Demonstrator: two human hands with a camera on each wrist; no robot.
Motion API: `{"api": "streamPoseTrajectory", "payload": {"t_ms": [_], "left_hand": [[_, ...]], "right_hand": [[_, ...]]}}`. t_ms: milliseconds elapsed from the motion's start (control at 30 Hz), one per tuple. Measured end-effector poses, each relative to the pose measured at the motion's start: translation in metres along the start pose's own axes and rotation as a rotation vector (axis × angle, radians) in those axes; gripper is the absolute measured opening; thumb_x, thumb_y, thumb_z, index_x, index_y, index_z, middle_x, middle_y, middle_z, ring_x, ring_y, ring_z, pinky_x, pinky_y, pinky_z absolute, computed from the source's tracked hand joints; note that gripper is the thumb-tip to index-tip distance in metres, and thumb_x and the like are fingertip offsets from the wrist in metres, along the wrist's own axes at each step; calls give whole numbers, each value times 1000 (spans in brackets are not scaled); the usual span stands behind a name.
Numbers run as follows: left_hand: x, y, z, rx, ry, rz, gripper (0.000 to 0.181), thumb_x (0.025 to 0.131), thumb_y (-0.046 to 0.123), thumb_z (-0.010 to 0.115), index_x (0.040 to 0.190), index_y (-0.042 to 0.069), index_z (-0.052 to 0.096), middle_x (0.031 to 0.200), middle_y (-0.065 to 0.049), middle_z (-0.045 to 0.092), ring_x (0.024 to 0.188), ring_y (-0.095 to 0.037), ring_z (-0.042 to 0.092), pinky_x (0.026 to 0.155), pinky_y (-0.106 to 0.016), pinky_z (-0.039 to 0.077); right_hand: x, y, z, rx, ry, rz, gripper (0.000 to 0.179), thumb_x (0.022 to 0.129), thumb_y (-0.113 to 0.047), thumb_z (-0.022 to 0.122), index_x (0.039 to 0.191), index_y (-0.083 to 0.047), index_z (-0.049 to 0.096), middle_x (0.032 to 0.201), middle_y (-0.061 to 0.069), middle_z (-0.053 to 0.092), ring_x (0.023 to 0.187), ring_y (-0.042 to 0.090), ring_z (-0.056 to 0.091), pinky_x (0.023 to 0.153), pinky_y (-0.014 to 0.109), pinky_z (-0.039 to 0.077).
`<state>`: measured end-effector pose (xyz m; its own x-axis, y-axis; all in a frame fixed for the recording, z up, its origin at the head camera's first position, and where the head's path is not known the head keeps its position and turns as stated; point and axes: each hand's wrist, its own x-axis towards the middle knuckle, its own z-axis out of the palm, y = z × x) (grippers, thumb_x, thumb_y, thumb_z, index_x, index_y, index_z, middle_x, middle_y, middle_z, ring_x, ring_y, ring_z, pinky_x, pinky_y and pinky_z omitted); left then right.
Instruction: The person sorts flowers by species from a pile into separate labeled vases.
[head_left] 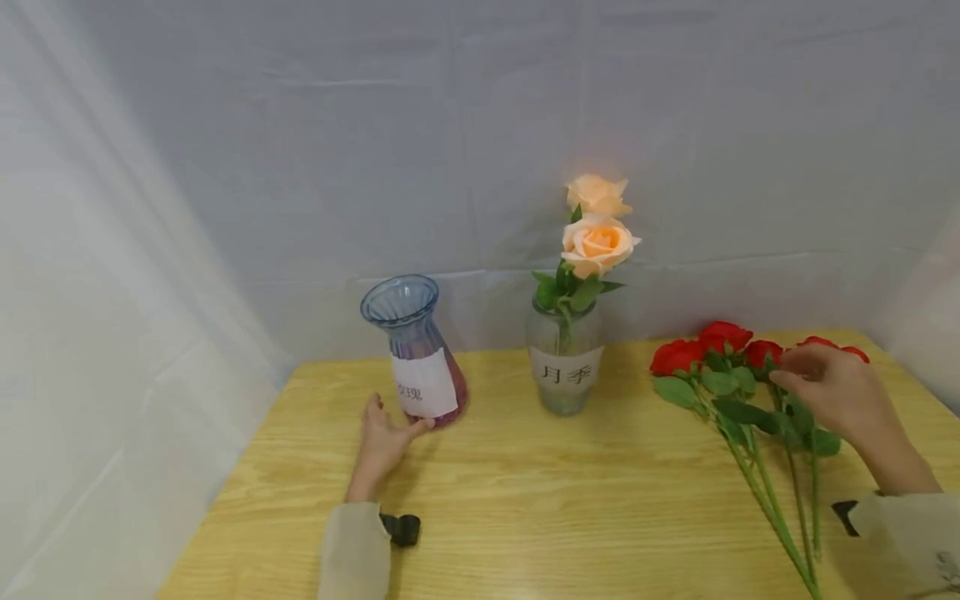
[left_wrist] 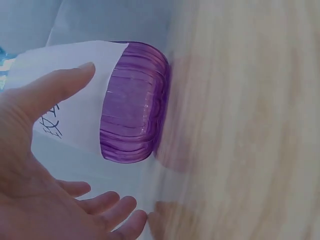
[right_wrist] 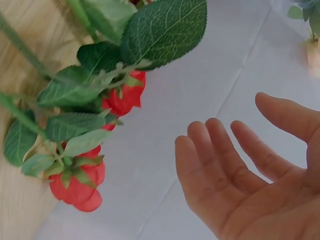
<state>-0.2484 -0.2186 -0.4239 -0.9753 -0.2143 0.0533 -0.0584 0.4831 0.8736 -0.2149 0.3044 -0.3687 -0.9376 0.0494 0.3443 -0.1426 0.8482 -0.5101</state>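
A blue-to-purple glass vase (head_left: 427,342) with a white paper label (left_wrist: 75,95) stands at the left of the table. My left hand (head_left: 384,442) is at its near left side, thumb in front of the label and the other fingers spread apart; whether the thumb touches cannot be told. At the right lie several red roses (head_left: 678,358) with green leaves and long stems (head_left: 776,508). My right hand (head_left: 840,396) hovers over the blooms in the head view, with nothing in it. In the right wrist view its fingers (right_wrist: 220,155) are loosely bent, apart from the rose leaves (right_wrist: 165,32).
Between the two hands, farther back, a clear glass vase (head_left: 566,396) with a written label holds peach roses (head_left: 600,243). A pale cloth (head_left: 337,167) hangs behind the wooden table (head_left: 525,508). The rose stems reach toward the table's near side.
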Motion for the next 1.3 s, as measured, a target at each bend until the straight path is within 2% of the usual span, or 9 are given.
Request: {"api": "streamPoseTrajectory", "payload": {"t_ms": [100, 267, 400, 533, 600, 733, 867, 1100, 1300], "left_hand": [[4, -3, 1, -94, -30, -40, 107, 83, 7, 78, 151, -19, 0, 155, -43, 11, 142, -58, 18, 115, -59, 23], [9, -7, 5, -185, -58, -53, 109, 82, 2, 77, 152, -17, -5, 158, -41, 7, 145, -58, 11, 116, -59, 20], [6, -15, 15, -219, -76, -55, 112, 79, -1, 77, 152, -16, -7, 159, -40, 5, 146, -57, 9, 117, -58, 19], [5, -17, 20, -240, -108, -44, 111, 80, -3, 76, 151, -17, -9, 159, -40, 3, 147, -54, 8, 119, -55, 16], [7, -16, 18, -245, -115, -31, 109, 81, -3, 75, 151, -18, -8, 159, -40, 6, 148, -53, 10, 119, -54, 16], [10, -13, 18, -273, -120, 12, 99, 81, -7, 73, 151, -18, 4, 155, -41, 21, 145, -50, 23, 118, -53, 23], [12, -9, 21, -291, -114, 13, 93, 81, -10, 73, 152, -17, 12, 150, -40, 31, 139, -48, 35, 114, -53, 31], [14, -2, 23, -275, -89, -8, 93, 81, -9, 73, 152, -15, 14, 149, -41, 34, 137, -48, 39, 112, -54, 33], [15, -6, 22, -276, -61, 5, 90, 79, -13, 74, 150, -18, 19, 144, -40, 40, 134, -48, 43, 111, -52, 35]], "right_hand": [[-2, 6, -2, -36, -13, -11, 34, 96, -10, 68, 111, 20, 59, 108, 40, 60, 93, 56, 59, 72, 63, 49], [-6, 17, -7, -69, -82, -22, 39, 97, -15, 69, 108, 21, 60, 102, 38, 62, 90, 55, 60, 71, 61, 50], [-13, 28, -11, 22, -209, 45, 46, 101, -19, 63, 116, 24, 54, 105, 40, 60, 79, 42, 66, 66, 51, 56], [-17, 34, -14, 114, -292, 112, 53, 105, -22, 58, 123, 26, 47, 108, 42, 58, 78, 36, 69, 65, 45, 59], [-16, 32, -14, 120, -305, 115, 53, 105, -22, 58, 124, 27, 46, 107, 41, 59, 81, 37, 69, 66, 45, 59], [-13, 30, -14, 128, -329, 113, 53, 104, -20, 58, 123, 28, 45, 107, 40, 59, 83, 38, 68, 68, 46, 59], [-14, 30, -15, 117, -359, 121, 52, 104, -19, 59, 123, 28, 45, 106, 39, 60, 83, 38, 68, 67, 46, 59], [-15, 28, -13, 162, -437, 185, 52, 103, -19, 59, 124, 26, 44, 97, 25, 68, 82, 29, 67, 68, 44, 59], [-17, 25, -7, 252, -497, 243, 54, 102, -17, 60, 127, 26, 41, 99, 20, 68, 82, 25, 66, 69, 43, 59]]}}
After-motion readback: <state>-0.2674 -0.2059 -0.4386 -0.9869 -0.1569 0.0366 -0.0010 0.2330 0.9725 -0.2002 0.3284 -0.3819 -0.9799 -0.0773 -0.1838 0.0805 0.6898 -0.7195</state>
